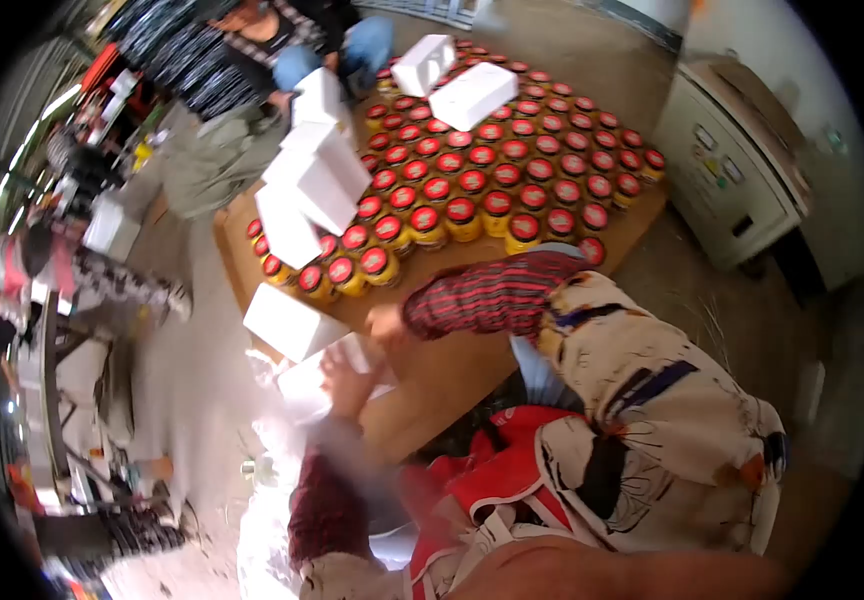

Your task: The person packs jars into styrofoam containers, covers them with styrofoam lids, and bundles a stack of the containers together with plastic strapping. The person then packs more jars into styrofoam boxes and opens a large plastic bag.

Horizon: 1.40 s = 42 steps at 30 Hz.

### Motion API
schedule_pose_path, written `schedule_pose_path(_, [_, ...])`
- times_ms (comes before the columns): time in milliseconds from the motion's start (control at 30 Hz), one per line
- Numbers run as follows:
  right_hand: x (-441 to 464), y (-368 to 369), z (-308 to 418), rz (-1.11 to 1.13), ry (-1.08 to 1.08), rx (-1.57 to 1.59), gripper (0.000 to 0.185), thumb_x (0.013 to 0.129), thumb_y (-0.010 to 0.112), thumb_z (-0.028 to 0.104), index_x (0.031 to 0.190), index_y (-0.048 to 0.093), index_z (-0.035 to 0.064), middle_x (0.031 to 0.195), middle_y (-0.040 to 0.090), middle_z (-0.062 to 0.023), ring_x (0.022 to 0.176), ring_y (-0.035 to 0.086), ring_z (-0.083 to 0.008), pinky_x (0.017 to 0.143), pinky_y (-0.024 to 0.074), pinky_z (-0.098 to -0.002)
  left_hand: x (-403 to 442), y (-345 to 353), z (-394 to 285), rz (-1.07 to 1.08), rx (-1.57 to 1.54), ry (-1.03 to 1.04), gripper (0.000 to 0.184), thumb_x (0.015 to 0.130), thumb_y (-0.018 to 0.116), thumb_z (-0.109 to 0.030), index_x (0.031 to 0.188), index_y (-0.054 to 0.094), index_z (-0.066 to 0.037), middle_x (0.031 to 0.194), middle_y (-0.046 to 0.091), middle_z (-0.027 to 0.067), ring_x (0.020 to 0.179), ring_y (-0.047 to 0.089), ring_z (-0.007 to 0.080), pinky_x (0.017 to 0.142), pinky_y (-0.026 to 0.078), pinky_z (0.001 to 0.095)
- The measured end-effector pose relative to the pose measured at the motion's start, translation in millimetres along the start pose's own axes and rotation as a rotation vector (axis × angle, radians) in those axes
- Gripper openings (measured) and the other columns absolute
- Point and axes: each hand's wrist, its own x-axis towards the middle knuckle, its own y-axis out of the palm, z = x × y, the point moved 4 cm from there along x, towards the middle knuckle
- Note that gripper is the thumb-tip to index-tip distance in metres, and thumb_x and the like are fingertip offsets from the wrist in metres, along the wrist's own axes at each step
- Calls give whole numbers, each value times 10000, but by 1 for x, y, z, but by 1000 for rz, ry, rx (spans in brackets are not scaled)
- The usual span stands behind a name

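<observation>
My left hand (348, 384) rests on a white box (304, 388) at the near edge of the brown board, fingers curled over its side and slightly blurred. Just beyond it, my right hand (387, 326) is closed near the box's far end; whatever its fingers hold is hidden. Another white box (292, 322) lies right beside the one under my left hand. Past my hands, many glass jars (426, 226) with red lids and yellow contents stand upright in close rows.
More white boxes (318, 178) lean along the jars' left side, and another white box (473, 96) lies on top of the lids. A person (287, 40) sits at the far side. The board (442, 395) borders a metal cabinet (732, 165) on the right.
</observation>
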Motion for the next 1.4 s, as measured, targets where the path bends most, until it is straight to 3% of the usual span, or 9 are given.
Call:
schedule_pose_path(100, [-16,-65,27,-788,-295,-216,219,663,647,147,862,655,55,586,576,-129,569,601,-223,545,474,-366,-33,-14,-46,-47,211,-6,1171,643,745,-579,1488,100,-86,1500,70,286,1373,109,483,963,196,734])
schedule_pose_path(467, [-25,-201,124,-1113,-263,-876,729,739,738,232,1376,393,153,1446,260,-227,1264,335,-415,1038,309,-490,-34,-8,-37,-49,503,-88,1060,694,729,-444,1496,98,-161,1536,84,197,1399,138,413,923,265,753])
schedule_pose_path(700, [0,-226,125,-975,-172,-1136,682,762,720,310,1347,412,141,1354,375,-227,1184,443,-413,973,361,-494,-34,-9,-34,27,458,-86,912,797,628,-384,1502,91,-168,1548,45,185,1402,134,409,886,274,771])
schedule_pose_path(800, [-18,-219,136,-993,-148,-1121,442,730,724,298,1034,503,64,1004,512,-169,802,591,-364,763,455,-472,-35,-4,-31,-18,440,-79,1042,713,713,-426,1499,84,-155,1540,57,193,1400,126,420,893,292,761])
schedule_pose_path(1033, [-91,-218,88,-1391,-357,-566,728,618,671,146,1264,378,-12,1171,454,-264,1107,435,-428,957,386,-458,-42,-13,-32,-32,408,-70,1104,662,690,-621,1496,140,-151,1538,112,189,1399,150,410,921,260,757])
schedule_pose_path(1233, [-153,-108,-39,-794,139,311,820,669,737,229,1321,325,-49,1104,541,-231,1035,543,-332,891,458,-421,-54,-58,-73,-326,-47,213,1105,639,788,-468,1486,161,-133,1530,134,179,1405,132,389,1072,161,626])
schedule_pose_path(1300, [-149,-62,-150,90,-215,-494,787,701,728,183,1366,327,52,1141,530,-180,1048,530,-281,908,430,-379,-64,-49,-90,-213,-25,387,1085,635,789,-458,1481,189,-141,1526,149,179,1408,129,381,1073,162,622])
schedule_pose_path(1367, [-193,-27,-82,-258,674,573,621,654,780,274,1138,503,1,990,564,-164,833,578,-242,718,516,-374,-65,-17,-93,-56,8,448,1058,617,794,-455,1466,240,-153,1509,211,162,1405,149,373,1064,169,631])
schedule_pose_path(1400, [-194,-24,-98,-279,693,587,621,654,780,274,1138,503,1,990,564,-164,833,578,-242,718,516,-374,-66,0,-93,-37,85,488,1023,631,784,-444,1459,259,-152,1503,224,159,1401,160,371,1060,181,630])
